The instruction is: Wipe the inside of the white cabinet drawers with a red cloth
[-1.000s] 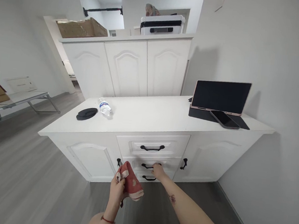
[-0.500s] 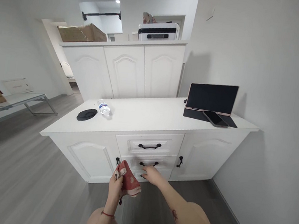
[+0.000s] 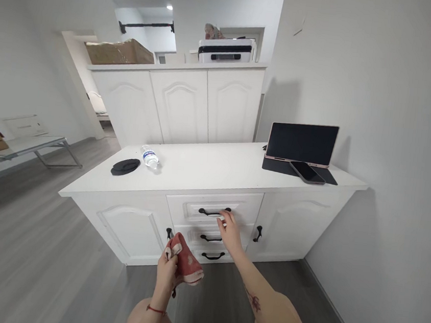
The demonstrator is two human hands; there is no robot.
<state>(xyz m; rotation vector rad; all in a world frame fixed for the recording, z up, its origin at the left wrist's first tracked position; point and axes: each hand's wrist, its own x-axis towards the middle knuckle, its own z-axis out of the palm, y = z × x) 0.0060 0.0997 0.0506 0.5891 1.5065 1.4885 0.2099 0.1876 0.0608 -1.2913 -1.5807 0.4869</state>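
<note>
My left hand (image 3: 166,269) is closed around a red cloth (image 3: 188,262) with pale edging and light spots, which hangs in front of the white cabinet's lower left door. Beside it is that door's black handle (image 3: 169,232). In front of the drawers, my right hand (image 3: 230,232) reaches up with nothing in it, fingers a little apart. Its fingertips overlap the right end of the top drawer's black handle (image 3: 210,213); whether they touch it I cannot tell. Below are the middle drawer handle (image 3: 210,238), partly covered by the hand, and the bottom drawer handle (image 3: 213,256). All three drawers are closed.
On the white cabinet top (image 3: 199,167) lie a plastic bottle (image 3: 150,158) and a black round object (image 3: 125,166) at left. A tablet-like screen (image 3: 302,143) stands at right, a phone (image 3: 307,172) before it. A wall (image 3: 401,150) borders the right side.
My right hand has risen from the middle and bottom drawer handles to the top one, uncovering the bottom handle. The left hand and cloth have stayed nearly still.
</note>
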